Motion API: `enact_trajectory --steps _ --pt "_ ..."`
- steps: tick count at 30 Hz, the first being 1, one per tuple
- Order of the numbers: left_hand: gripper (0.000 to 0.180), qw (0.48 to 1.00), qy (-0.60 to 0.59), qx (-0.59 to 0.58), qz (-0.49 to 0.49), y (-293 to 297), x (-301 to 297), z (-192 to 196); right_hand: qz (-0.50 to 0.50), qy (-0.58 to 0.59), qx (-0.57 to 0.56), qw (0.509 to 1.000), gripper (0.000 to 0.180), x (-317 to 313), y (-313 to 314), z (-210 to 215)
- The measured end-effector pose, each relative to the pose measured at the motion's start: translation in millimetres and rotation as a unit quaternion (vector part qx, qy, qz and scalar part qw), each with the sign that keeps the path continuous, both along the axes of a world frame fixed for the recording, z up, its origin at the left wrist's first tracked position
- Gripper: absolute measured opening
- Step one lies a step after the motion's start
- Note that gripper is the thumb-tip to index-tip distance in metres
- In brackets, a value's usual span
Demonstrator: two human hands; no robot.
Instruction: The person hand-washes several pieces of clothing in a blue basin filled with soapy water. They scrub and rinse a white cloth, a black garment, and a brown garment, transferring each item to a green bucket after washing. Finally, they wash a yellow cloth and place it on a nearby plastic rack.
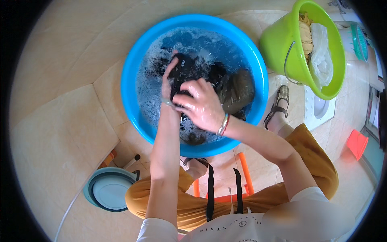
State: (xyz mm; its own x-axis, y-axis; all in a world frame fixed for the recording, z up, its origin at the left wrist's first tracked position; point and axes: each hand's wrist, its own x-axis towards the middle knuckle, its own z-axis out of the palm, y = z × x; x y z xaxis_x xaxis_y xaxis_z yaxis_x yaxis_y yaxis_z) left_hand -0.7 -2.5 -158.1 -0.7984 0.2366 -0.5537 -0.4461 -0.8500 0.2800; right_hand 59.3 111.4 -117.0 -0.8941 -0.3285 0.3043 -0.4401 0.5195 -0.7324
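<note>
A large blue basin (125, 86) holds sudsy water and soaking laundry. My left hand (168, 78) is in the basin, with one finger stretched up along the edge of a wet black cloth (185, 66); the cloth hides the rest of the fingers. My right hand (200, 105), with bracelets at its wrist, crosses over the left one. Its fingers are bent and closed on the lower part of that cloth, close to my left wrist. Beside them to the right, a dark olive cloth (238, 92) bulges out of the water.
A green bucket (278, 42) with tan cloth and a clear plastic bag stands at the far right. A grey-blue folding basin (113, 191) is on the left. A squat toilet (322, 107) and a red container (357, 144) are on the right. An orange stool frame (246, 173) shows beneath me.
</note>
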Motion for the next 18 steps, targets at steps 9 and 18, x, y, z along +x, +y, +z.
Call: enact_trajectory --steps 9,18 --pt "0.033 0.985 0.085 0.141 -0.048 9 16 21 -0.082 0.064 0.008 0.995 0.025 2 -22 44" --pt "0.036 0.991 0.116 0.030 0.063 17 36 -4 -0.156 0.037 -0.086 0.983 0.019 -32 -27 22"
